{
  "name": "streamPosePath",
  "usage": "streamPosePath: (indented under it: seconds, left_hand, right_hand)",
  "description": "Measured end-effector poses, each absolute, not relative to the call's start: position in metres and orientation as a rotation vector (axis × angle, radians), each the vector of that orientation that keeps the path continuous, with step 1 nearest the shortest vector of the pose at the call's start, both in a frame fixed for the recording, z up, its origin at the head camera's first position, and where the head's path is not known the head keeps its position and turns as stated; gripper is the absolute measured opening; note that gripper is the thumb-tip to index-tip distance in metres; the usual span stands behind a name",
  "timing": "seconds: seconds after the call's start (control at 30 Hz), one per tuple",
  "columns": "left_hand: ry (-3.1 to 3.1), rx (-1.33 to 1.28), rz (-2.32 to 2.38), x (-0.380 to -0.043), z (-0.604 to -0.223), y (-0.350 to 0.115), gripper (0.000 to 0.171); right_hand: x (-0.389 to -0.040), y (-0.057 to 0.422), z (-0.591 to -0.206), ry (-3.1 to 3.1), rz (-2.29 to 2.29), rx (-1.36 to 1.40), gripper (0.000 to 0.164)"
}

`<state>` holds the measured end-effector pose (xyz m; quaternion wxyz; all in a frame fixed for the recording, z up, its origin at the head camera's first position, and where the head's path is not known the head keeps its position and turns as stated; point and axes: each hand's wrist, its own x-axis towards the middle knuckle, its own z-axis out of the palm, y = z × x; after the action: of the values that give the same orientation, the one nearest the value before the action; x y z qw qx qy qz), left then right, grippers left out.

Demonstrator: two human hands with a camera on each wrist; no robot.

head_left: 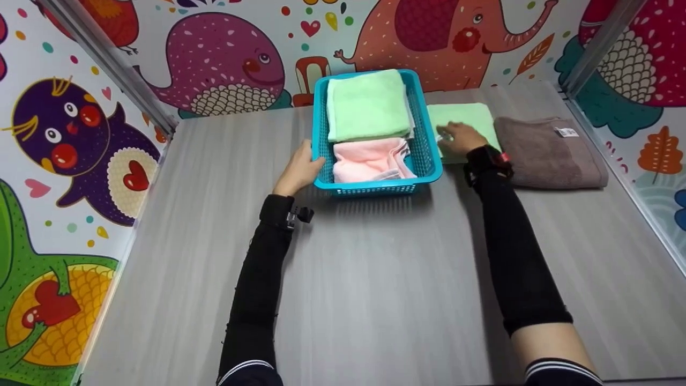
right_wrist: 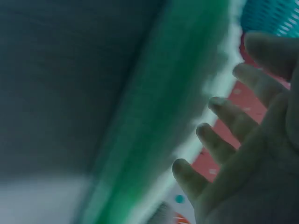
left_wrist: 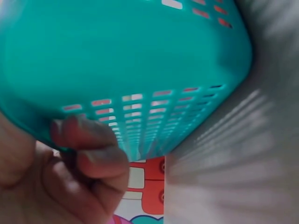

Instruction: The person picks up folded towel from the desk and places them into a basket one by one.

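A blue plastic basket [head_left: 429, 145] with perforated walls holds a folded light green towel [head_left: 370, 104] and, nearer me, a folded pink towel [head_left: 370, 158]. My left hand [head_left: 301, 169] grips the basket's left rim, and the left wrist view shows its fingers [left_wrist: 100, 161] curled against the outer wall. To the basket's right lies another folded light green towel [head_left: 466, 112]. Over that towel is my right hand [head_left: 460, 138]. Seen from the right wrist, its fingers [right_wrist: 229, 119] are spread beside the towel's edge; whether they touch it I cannot tell.
A folded brown towel [head_left: 552, 155] with a white label lies right of the green one. The grey table [head_left: 375, 289] is bounded by cartoon-printed walls [head_left: 225, 59] at the back and both sides, with metal posts at the corners. Shadow falls under the basket's front.
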<state>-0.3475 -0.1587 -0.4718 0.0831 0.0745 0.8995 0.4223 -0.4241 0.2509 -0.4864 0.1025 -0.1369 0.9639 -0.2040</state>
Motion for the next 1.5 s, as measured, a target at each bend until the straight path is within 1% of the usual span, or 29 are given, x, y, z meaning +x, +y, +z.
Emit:
streamPosePath:
  seconds: [0.1,0.33,0.53,0.73,0.9,1.27,1.4,1.5]
  left_hand:
    - [2.683,0.220,1.262,-0.348,-0.473,-0.156,0.066]
    - [2.667,0.214,1.271,-0.346,-0.473,-0.152,0.066]
    - [2.659,0.226,1.265,-0.347,-0.475,-0.152,0.065]
    - [2.684,0.228,1.261,-0.348,-0.475,-0.156,0.062]
    - [2.674,0.236,1.276,-0.348,-0.475,-0.159,0.059]
    - [2.662,0.232,1.271,-0.348,-0.473,-0.159,0.064]
    - [2.664,0.214,1.271,-0.348,-0.472,-0.160,0.065]
    - [2.666,0.209,1.270,-0.348,-0.472,-0.160,0.065]
  right_hand:
    - [-0.419,0.255,-0.496,2.829,-0.616,-0.370,0.056]
    - [-0.407,0.254,-0.493,2.850,-0.602,-0.308,0.056]
    - [-0.400,0.254,-0.498,2.879,-0.553,-0.259,0.056]
    - [-0.394,0.255,-0.507,2.866,-0.566,-0.301,0.057]
    - [-0.384,0.253,-0.506,2.869,-0.561,-0.340,0.057]
    - [-0.351,0.248,-0.499,2.916,-0.426,-0.353,0.056]
    - [-0.341,0.248,-0.495,2.927,-0.375,-0.393,0.053]
    - [-0.330,0.248,-0.491,2.948,-0.319,-0.450,0.048]
